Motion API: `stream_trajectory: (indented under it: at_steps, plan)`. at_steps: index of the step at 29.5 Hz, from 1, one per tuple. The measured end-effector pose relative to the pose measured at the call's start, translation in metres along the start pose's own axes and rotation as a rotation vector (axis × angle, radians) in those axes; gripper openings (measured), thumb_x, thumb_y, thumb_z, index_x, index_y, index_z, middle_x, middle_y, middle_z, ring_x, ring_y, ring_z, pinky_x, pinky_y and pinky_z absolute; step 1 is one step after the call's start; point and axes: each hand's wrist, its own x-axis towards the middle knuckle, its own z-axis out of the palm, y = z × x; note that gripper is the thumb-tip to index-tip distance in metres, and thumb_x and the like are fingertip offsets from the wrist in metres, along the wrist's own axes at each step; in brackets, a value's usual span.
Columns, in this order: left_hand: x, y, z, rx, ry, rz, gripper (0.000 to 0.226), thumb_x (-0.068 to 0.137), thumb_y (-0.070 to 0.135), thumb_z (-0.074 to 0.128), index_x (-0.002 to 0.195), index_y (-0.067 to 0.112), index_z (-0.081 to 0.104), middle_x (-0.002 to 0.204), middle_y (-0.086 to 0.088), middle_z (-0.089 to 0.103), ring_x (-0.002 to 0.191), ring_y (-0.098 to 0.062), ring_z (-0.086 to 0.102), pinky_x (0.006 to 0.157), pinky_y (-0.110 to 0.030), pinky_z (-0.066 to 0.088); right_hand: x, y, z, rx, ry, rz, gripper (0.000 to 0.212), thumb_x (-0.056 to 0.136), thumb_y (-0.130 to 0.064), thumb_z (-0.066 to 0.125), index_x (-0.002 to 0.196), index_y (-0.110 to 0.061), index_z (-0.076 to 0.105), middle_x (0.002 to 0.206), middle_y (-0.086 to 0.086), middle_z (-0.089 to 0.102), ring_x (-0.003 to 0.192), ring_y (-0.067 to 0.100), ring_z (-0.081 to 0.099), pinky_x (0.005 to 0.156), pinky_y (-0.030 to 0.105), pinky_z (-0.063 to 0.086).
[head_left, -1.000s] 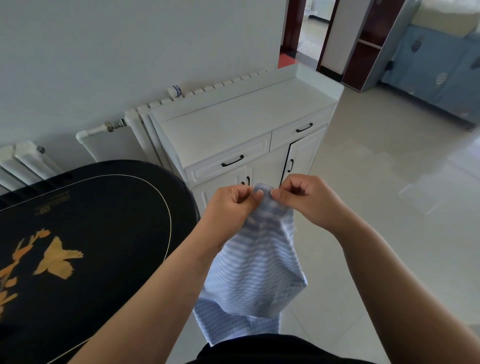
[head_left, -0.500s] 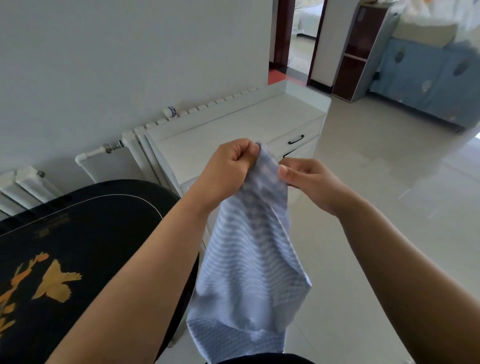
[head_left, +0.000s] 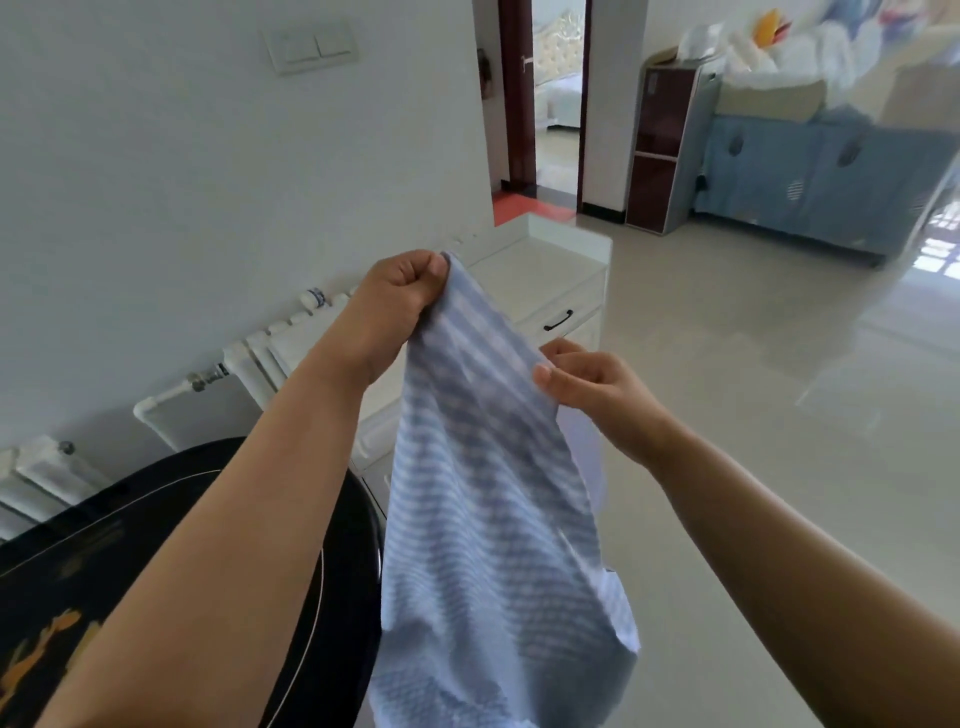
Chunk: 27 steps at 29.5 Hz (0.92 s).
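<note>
A blue and white striped cloth (head_left: 488, 519) hangs in the air in front of me. My left hand (head_left: 400, 296) is raised and grips the cloth's top corner in a closed fist. Lower and to the right, my right hand (head_left: 587, 387) pinches the cloth's right edge between thumb and fingers. The cloth drapes down between my forearms, and its lower end runs out of the bottom of the view.
A black oval table (head_left: 104, 597) with a gold pattern stands at the lower left. Behind the cloth is a white cabinet (head_left: 556, 280) with drawers, next to a white radiator (head_left: 249, 358) on the wall. Pale tiled floor (head_left: 753, 389) spreads to the right toward a doorway (head_left: 550, 104).
My left hand rose with the cloth's corner. My right hand slid down along the cloth's right edge, so the hands moved apart and the cloth stretched out. The view tilted upward.
</note>
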Motion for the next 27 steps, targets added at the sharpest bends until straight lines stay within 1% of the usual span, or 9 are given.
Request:
stream_trajectory:
  at_steps: [2, 5, 7, 10, 13, 16, 20, 24, 27]
  plan:
    - [0.003, -0.002, 0.004, 0.023, 0.013, 0.017, 0.042, 0.098, 0.031, 0.046, 0.069, 0.0, 0.038, 0.061, 0.0, 0.03, 0.055, -0.012, 0.026, 0.05, -0.028, 0.022, -0.009, -0.001, 0.007, 0.045, 0.021, -0.036, 0.034, 0.083, -0.03, 0.065, 0.052, -0.018, 0.059, 0.08, -0.013, 0.056, 0.069, 0.007, 0.055, 0.067, 0.017, 0.043]
    - [0.008, 0.007, 0.008, 0.103, 0.023, 0.096, 0.039, 0.1, 0.023, 0.044, 0.062, 0.021, 0.032, 0.054, 0.015, 0.028, 0.051, -0.003, 0.023, 0.045, -0.017, 0.022, -0.018, -0.001, 0.014, 0.078, 0.052, -0.073, 0.026, 0.085, -0.021, 0.066, 0.069, -0.001, 0.064, 0.092, -0.005, 0.057, 0.076, 0.012, 0.057, 0.066, 0.023, 0.046]
    - [0.014, 0.017, 0.008, 0.138, 0.042, 0.152, 0.04, 0.1, 0.019, 0.044, 0.063, 0.023, 0.03, 0.054, 0.015, 0.027, 0.051, -0.002, 0.024, 0.046, -0.016, 0.022, -0.019, -0.002, 0.011, 0.095, 0.066, -0.08, 0.025, 0.082, -0.02, 0.068, 0.073, 0.002, 0.065, 0.104, 0.002, 0.057, 0.082, 0.01, 0.058, 0.068, 0.022, 0.048]
    - [0.025, 0.032, 0.005, 0.154, 0.101, 0.205, 0.04, 0.1, 0.017, 0.043, 0.062, 0.023, 0.031, 0.057, 0.008, 0.027, 0.052, -0.003, 0.025, 0.047, -0.017, 0.023, -0.016, -0.004, -0.001, 0.086, 0.016, -0.056, 0.016, 0.081, -0.019, 0.071, 0.071, -0.006, 0.068, 0.122, 0.005, 0.054, 0.095, 0.006, 0.062, 0.076, 0.017, 0.051]
    - [0.039, 0.043, 0.002, 0.136, 0.156, 0.232, 0.04, 0.1, 0.018, 0.043, 0.062, 0.023, 0.03, 0.052, 0.014, 0.028, 0.049, -0.001, 0.024, 0.046, -0.014, 0.023, -0.013, 0.004, -0.016, 0.111, 0.013, 0.036, 0.034, 0.076, -0.031, 0.071, 0.086, 0.001, 0.071, 0.122, 0.003, 0.057, 0.103, 0.017, 0.063, 0.084, 0.027, 0.054]
    - [0.048, 0.047, 0.001, 0.147, 0.145, 0.244, 0.041, 0.099, 0.022, 0.043, 0.06, 0.025, 0.032, 0.049, 0.017, 0.031, 0.049, -0.001, 0.026, 0.047, -0.011, 0.024, -0.012, 0.013, -0.033, 0.12, 0.042, 0.12, 0.041, 0.072, -0.047, 0.071, 0.085, -0.008, 0.075, 0.112, 0.0, 0.062, 0.096, 0.019, 0.066, 0.08, 0.03, 0.054]
    - [0.052, 0.044, 0.0, 0.138, 0.121, 0.244, 0.039, 0.098, 0.022, 0.044, 0.06, 0.025, 0.034, 0.05, 0.016, 0.032, 0.049, -0.002, 0.026, 0.047, -0.013, 0.025, -0.017, 0.032, -0.049, -0.002, -0.054, 0.222, 0.06, 0.07, -0.064, 0.065, 0.089, -0.007, 0.073, 0.111, 0.01, 0.064, 0.097, 0.026, 0.066, 0.09, 0.04, 0.053]
    - [0.055, 0.043, 0.003, 0.155, 0.107, 0.24, 0.038, 0.098, 0.021, 0.043, 0.062, 0.022, 0.033, 0.051, 0.015, 0.032, 0.05, -0.002, 0.026, 0.048, -0.014, 0.025, -0.032, 0.054, -0.044, -0.009, -0.11, 0.34, 0.07, 0.079, -0.057, 0.059, 0.11, 0.006, 0.06, 0.113, 0.028, 0.062, 0.107, 0.045, 0.059, 0.098, 0.052, 0.045]
    - [0.058, 0.042, 0.005, 0.195, 0.098, 0.245, 0.037, 0.098, 0.021, 0.043, 0.063, 0.02, 0.03, 0.056, 0.014, 0.03, 0.054, -0.004, 0.026, 0.049, -0.015, 0.024, -0.039, 0.064, -0.033, -0.056, -0.059, 0.295, 0.073, 0.079, -0.057, 0.064, 0.103, 0.012, 0.056, 0.112, 0.035, 0.054, 0.093, 0.045, 0.06, 0.093, 0.058, 0.042]
